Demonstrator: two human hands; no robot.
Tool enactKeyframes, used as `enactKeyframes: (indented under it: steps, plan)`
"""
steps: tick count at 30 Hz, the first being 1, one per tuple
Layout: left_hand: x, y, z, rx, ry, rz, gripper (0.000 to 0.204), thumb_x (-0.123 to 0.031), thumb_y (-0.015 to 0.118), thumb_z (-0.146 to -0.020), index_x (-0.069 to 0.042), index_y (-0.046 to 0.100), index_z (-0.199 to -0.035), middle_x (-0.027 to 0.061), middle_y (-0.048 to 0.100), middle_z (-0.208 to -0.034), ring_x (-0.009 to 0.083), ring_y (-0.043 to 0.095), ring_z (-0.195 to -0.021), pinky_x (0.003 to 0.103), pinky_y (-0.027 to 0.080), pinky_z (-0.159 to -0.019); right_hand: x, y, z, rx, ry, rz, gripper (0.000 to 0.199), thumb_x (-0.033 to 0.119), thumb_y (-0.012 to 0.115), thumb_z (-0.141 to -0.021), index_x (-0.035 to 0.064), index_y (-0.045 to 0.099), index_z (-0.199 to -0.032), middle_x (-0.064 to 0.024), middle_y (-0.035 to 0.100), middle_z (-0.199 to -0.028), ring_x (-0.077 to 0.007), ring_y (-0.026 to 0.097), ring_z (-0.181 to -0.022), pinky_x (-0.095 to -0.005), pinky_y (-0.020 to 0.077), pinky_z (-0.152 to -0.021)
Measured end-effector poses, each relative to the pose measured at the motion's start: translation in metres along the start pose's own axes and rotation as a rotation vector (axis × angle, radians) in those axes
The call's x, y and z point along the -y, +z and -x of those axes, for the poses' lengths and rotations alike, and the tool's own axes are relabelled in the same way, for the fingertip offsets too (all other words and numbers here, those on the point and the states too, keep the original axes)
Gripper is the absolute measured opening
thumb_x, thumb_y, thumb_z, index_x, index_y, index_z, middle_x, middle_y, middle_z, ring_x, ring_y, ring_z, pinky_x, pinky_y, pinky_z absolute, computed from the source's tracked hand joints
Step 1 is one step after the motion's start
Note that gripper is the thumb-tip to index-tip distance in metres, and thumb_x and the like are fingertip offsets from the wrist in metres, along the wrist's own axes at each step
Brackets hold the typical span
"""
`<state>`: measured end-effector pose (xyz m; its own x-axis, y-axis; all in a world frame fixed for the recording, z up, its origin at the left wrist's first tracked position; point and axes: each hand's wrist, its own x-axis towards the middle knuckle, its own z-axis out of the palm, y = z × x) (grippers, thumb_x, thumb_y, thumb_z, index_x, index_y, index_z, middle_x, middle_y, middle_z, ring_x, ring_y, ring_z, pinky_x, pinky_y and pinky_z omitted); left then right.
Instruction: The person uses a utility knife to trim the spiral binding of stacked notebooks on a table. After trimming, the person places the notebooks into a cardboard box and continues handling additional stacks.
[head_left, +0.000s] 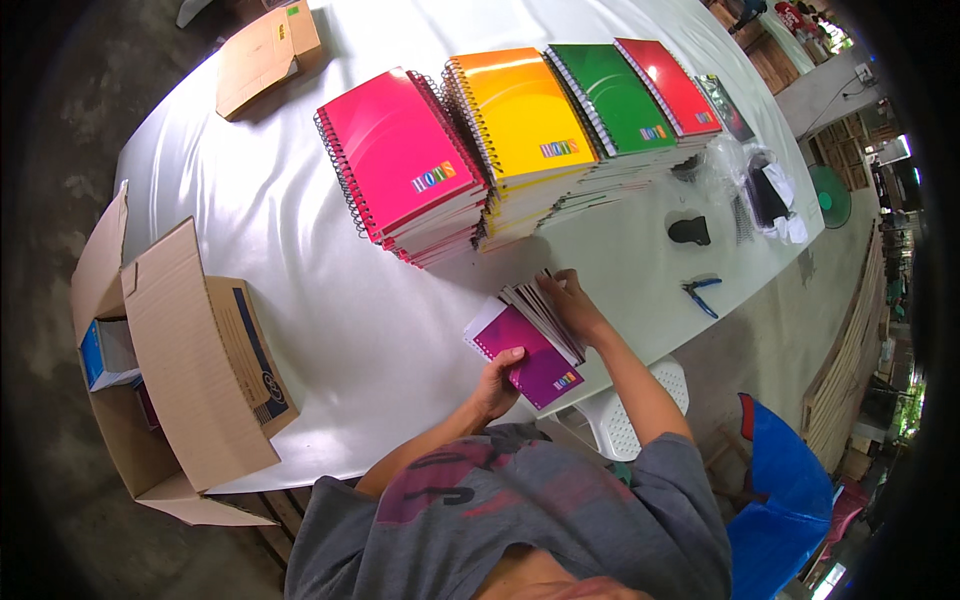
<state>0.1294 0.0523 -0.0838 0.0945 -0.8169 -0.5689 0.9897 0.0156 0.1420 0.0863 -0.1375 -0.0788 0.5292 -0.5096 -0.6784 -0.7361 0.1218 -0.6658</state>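
Observation:
My left hand (pixel 497 384) grips an unbound purple notebook (pixel 540 362) at the table's near edge, its thumb pressed on the cover. Small punched holes run along the notebook's left side, and white sheets stick out behind it. Against its upper right lies a fanned stack of thin notebook blocks (pixel 541 316). My right hand (pixel 572 306) is closed round the far end of that stack, with the fingertips partly hidden. Beyond my hands stand piles of spiral notebooks: pink (pixel 395 150), yellow (pixel 525 110), green (pixel 615 100) and red (pixel 668 88).
An open cardboard box (pixel 195 350) stands at the left, and a flattened carton (pixel 262 60) lies at the far left. Blue-handled pliers (pixel 703 296), a black object (pixel 688 231) and clear plastic wrap (pixel 722 165) are on the right. A white stool (pixel 640 412) stands by the near edge.

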Motion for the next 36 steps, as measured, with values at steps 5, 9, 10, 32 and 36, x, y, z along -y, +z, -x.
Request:
enactKeyframes:
  steps: [5, 9, 10, 32, 36]
  plan:
    - [-0.001, -0.006, -0.003, 0.033, 0.025, -0.013, 0.032, -0.030, 0.063, -0.078, -0.006, 0.061, -0.099, 0.0047, 0.063, -0.096, 0.0195, 0.058, -0.094, 0.036, 0.042, -0.092, 0.015, -0.005, 0.010, 0.207, -0.088, -0.156, 0.075, 0.057, 0.045, -0.087, -0.0060, 0.040, -0.127, -0.0224, 0.053, -0.117, -0.0302, 0.051, -0.110, -0.0353, 0.0383, -0.094]
    - [-0.012, 0.042, 0.029, -0.076, 0.178, -0.319, 0.029, -0.027, 0.068, -0.076, -0.008, 0.061, -0.097, 0.0025, 0.062, -0.093, 0.0160, 0.057, -0.088, 0.031, 0.042, -0.083, 0.015, 0.007, 0.018, 0.147, -0.104, -0.357, 0.074, 0.056, 0.041, -0.089, -0.0064, 0.039, -0.128, -0.0217, 0.047, -0.126, -0.0268, 0.046, -0.115, -0.0342, 0.0345, -0.098]
    - [-0.018, 0.055, 0.042, -0.123, 0.166, -0.319, 0.027, -0.026, 0.069, -0.076, -0.008, 0.061, -0.095, 0.0009, 0.061, -0.091, 0.0138, 0.056, -0.086, 0.028, 0.041, -0.079, 0.008, 0.012, 0.011, 0.236, -0.114, -0.414, 0.074, 0.056, 0.039, -0.089, -0.0065, 0.038, -0.129, -0.0216, 0.045, -0.128, -0.0266, 0.044, -0.117, -0.0346, 0.0337, -0.099]
    - [-0.016, 0.019, 0.055, -0.348, 0.077, -0.444, 0.039, -0.033, 0.066, -0.073, -0.010, 0.057, -0.103, 0.0031, 0.062, -0.095, 0.0188, 0.058, -0.088, 0.037, 0.046, -0.076, -0.028, 0.052, 0.029, 0.041, -0.193, 0.007, 0.051, 0.044, 0.041, -0.093, 0.0000, 0.061, -0.109, -0.0235, 0.062, -0.103, -0.0391, 0.055, -0.099, -0.0395, 0.0414, -0.087]
    - [-0.016, 0.032, 0.041, -0.373, 0.069, -0.537, 0.042, -0.034, 0.066, -0.072, -0.014, 0.055, -0.108, 0.0020, 0.060, -0.099, 0.0187, 0.058, -0.091, 0.042, 0.047, -0.075, -0.044, 0.044, 0.007, 0.057, -0.164, -0.239, 0.047, 0.039, 0.044, -0.092, -0.0010, 0.061, -0.111, -0.0158, 0.065, -0.101, -0.0256, 0.061, -0.092, -0.0342, 0.0449, -0.083]
